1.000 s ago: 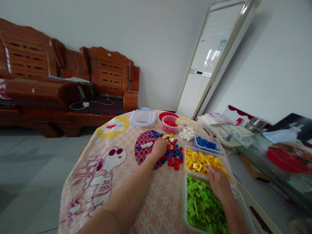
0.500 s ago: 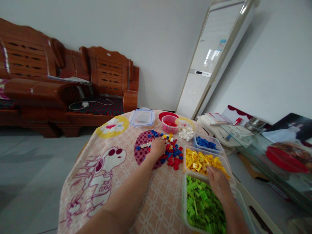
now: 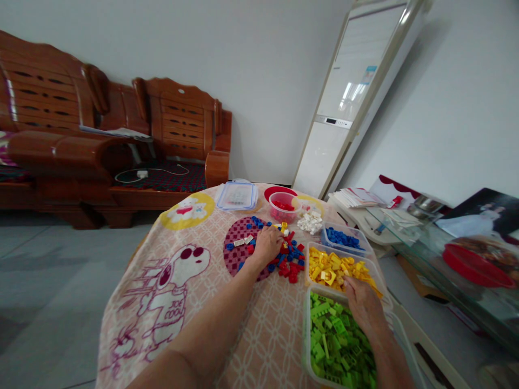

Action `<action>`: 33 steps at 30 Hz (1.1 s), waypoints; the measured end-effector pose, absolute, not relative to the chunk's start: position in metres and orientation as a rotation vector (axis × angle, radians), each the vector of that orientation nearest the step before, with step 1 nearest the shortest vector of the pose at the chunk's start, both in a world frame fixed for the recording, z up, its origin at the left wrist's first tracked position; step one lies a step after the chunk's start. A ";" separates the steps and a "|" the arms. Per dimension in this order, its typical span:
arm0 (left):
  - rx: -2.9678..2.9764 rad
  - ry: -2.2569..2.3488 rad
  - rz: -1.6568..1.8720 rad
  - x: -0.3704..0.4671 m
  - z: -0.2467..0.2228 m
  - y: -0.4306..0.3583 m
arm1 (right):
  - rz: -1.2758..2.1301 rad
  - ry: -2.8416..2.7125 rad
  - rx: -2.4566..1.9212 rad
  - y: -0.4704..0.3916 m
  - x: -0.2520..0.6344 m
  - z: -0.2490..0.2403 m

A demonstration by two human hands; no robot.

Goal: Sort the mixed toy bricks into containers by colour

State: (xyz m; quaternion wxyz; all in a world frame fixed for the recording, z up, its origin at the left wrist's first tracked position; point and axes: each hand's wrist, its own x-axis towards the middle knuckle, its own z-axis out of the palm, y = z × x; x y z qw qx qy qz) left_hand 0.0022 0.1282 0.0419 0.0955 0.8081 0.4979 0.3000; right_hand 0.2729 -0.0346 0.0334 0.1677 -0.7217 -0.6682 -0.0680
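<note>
Spreading beneath left hand (image 3: 267,244) and right hand (image 3: 362,298), grips unclear, a patterned tablecloth (image 3: 265,324) lies near wooden seating (image 3: 182,116).

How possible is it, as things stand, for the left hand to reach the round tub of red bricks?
Probably yes: the left hand is at the mixed loose bricks, on the near side of the round tub. Only low bricks seem to lie between them, and the tub looks open on top.

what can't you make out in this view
- Left hand, head view: own fingers hide whether it grips a brick.
- Right hand, head view: fingertips too small to show a grip.
- Green box, head view: bottom edge cuts its near end.
- Sticker, head view: writing too small.
</note>
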 end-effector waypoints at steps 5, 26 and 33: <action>2.432 1.080 0.993 0.029 0.052 0.108 | -0.195 -1.901 -2.045 -0.035 0.273 0.033; 2.325 1.475 0.791 0.001 0.041 0.128 | -0.199 -1.883 -2.044 -0.036 0.275 0.033; 2.428 1.386 0.753 0.005 0.040 0.125 | -0.184 -1.871 -2.022 -0.037 0.270 0.036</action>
